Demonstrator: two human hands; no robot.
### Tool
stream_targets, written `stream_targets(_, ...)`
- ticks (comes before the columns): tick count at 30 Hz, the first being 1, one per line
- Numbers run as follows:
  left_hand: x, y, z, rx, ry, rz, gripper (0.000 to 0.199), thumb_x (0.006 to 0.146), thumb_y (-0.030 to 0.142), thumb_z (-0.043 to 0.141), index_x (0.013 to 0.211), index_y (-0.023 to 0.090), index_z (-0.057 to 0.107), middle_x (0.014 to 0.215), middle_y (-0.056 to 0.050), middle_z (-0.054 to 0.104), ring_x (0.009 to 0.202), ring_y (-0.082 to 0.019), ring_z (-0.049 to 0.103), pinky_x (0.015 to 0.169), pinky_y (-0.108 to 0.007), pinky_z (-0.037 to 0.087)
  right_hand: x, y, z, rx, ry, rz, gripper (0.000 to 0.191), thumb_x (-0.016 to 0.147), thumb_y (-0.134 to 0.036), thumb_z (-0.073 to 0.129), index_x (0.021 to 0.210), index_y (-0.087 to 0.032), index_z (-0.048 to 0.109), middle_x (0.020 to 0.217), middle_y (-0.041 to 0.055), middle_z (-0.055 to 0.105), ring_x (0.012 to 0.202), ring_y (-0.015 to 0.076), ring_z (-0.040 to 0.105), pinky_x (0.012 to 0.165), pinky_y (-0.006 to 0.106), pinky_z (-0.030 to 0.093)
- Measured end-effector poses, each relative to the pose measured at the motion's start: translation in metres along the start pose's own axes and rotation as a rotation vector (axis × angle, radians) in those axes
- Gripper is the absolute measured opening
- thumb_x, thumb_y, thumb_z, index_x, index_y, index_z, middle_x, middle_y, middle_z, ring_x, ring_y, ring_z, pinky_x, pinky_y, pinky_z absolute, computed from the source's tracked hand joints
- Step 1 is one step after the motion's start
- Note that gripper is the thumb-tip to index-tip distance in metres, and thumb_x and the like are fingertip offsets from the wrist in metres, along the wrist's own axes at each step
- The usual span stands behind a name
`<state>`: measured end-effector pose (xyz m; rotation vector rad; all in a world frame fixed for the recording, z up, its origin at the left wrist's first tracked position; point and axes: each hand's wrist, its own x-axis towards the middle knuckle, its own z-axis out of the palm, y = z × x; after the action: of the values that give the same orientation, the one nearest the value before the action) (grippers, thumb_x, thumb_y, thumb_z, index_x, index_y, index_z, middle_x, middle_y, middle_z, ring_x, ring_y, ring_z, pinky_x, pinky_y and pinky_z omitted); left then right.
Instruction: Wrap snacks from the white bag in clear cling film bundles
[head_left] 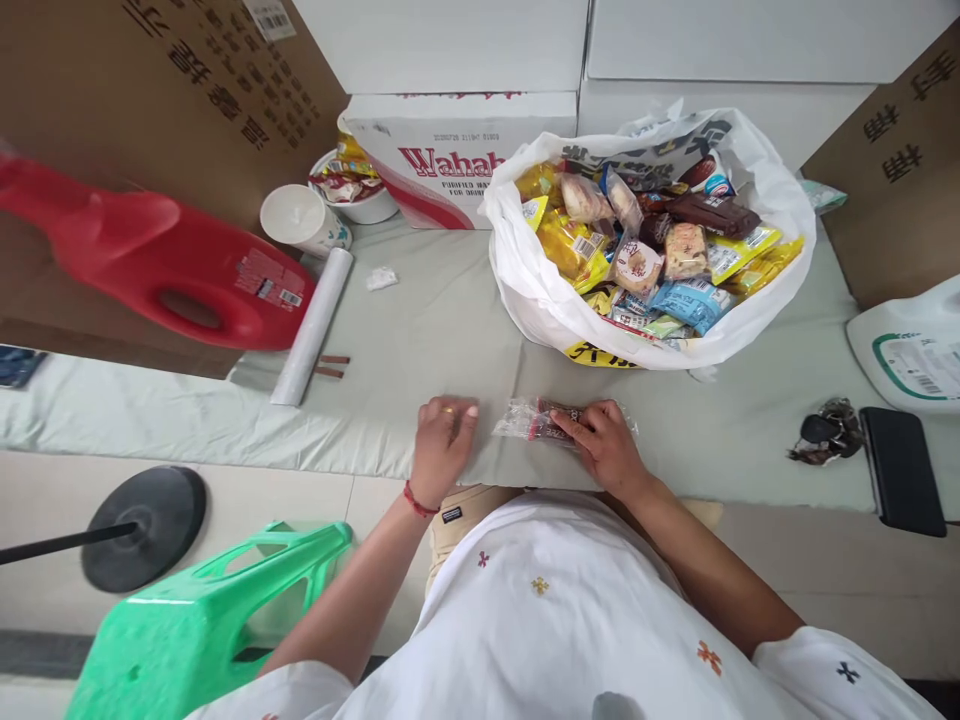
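My right hand (611, 447) lies on a clear plastic snack packet (517, 418) near the table's front edge, its index finger stretched across the packet and the other fingers bent over it. Dark brown and red printed wrapping shows through the clear plastic. To the left of the packet and apart from it, my left hand (441, 450) rests on the cloth, fingers loosely curled in, with nothing visible in them. Just beyond my right hand stands a white plastic bag (517, 290), wide at the mouth and full of wrapped snacks (637, 265).
At the left are a red jug (172, 265), a white roll (313, 325), a paper cup (300, 222) and a snack tub (375, 208). A Wahaha carton (457, 150) stands behind. Keys (825, 432), a black phone (904, 470) and a white jug (911, 340) lie right. A green stool (165, 620) stands below.
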<state>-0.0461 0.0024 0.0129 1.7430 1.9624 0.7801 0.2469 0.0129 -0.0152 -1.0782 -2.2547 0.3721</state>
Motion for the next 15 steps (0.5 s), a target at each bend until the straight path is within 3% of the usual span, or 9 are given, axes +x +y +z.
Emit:
stream_targets(3,0.007,0.024,0.019,-0.007,-0.099,0.027,0.026,0.095,0.038,0.056,0.102,0.021,0.074,0.107,-0.011,0.068,0.107,-0.028,0.059,0.102,-0.047,0.046,0.0,0.0,-0.001,0.005,-0.007,0.013,0.06,0.097,-0.007,0.057,0.149,-0.034,0.06,0.088,0.0057,0.056,0.091,0.0232,0.044,0.084,0.038,0.046)
stream_targets(6,0.018,0.04,0.031,-0.095,-0.185,0.005,0.013,0.082,0.031,0.066,0.085,0.019,0.071,0.097,-0.009,0.068,0.096,-0.025,0.06,0.093,-0.042,0.049,0.0,-0.001,-0.002,0.008,-0.016,0.007,0.062,0.097,-0.006,0.056,0.152,-0.035,0.056,0.088,0.0058,0.056,0.092,0.0236,0.044,0.084,0.037,0.046)
stream_targets(8,0.022,0.041,0.028,-0.205,-0.233,-0.046,0.01,0.08,0.029,0.065,0.077,0.02,0.067,0.09,-0.006,0.066,0.084,-0.021,0.06,0.083,-0.036,0.05,0.0,-0.002,-0.003,-0.003,-0.03,0.009,0.065,0.097,-0.006,0.055,0.155,-0.036,0.053,0.089,0.0058,0.056,0.093,0.0238,0.045,0.085,0.038,0.046)
stream_targets(13,0.017,0.031,0.011,-0.556,-0.412,-0.391,0.029,0.078,0.047,0.072,0.081,0.02,0.063,0.068,0.002,0.059,0.059,-0.013,0.053,0.056,-0.024,0.042,0.0,-0.002,0.0,-0.08,-0.098,-0.007,0.068,0.094,-0.002,0.056,0.152,-0.039,0.057,0.09,0.0065,0.056,0.095,0.0242,0.046,0.087,0.04,0.046)
stream_targets(15,0.015,0.033,0.007,-0.68,-0.393,-0.574,0.042,0.075,0.057,0.075,0.085,0.02,0.059,0.069,0.003,0.06,0.055,-0.011,0.053,0.05,-0.023,0.041,0.001,-0.001,0.001,-0.109,-0.113,-0.035,0.066,0.094,-0.002,0.057,0.148,-0.039,0.061,0.089,0.0065,0.056,0.095,0.0243,0.046,0.086,0.039,0.044)
